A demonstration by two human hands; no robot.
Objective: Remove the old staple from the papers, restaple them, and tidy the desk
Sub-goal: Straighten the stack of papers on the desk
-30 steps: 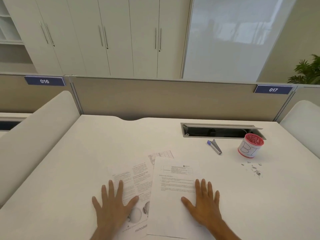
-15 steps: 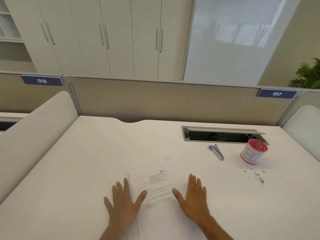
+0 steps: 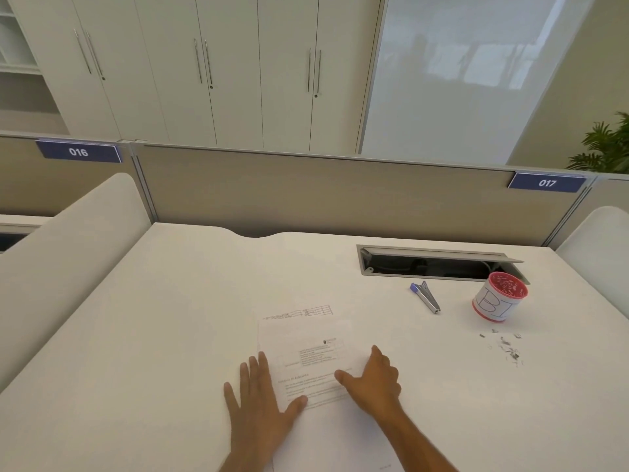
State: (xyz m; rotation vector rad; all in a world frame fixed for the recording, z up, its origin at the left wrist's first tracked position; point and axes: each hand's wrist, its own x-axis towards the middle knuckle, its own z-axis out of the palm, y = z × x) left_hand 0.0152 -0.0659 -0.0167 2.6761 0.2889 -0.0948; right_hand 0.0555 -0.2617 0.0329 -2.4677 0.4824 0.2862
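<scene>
head view: desk signs (image 3: 78,152) read 016 and 017.

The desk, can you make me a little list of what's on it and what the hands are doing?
papers: stacked on the desk, between both hands
left hand: flat, fingers straight, on the stack's left edge
right hand: at the stack's right edge, thumb on the top sheet
stapler: lying behind the papers
red cup: upright, right of stapler
loose staples: scattered before the cup

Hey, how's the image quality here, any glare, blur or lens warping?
Head view: wide-angle warping bends the cabinets and partition; soft even light, faint shadows; hazy reflections on the glass panel; the white papers wash into the desk, their fine print unreadable.
</scene>
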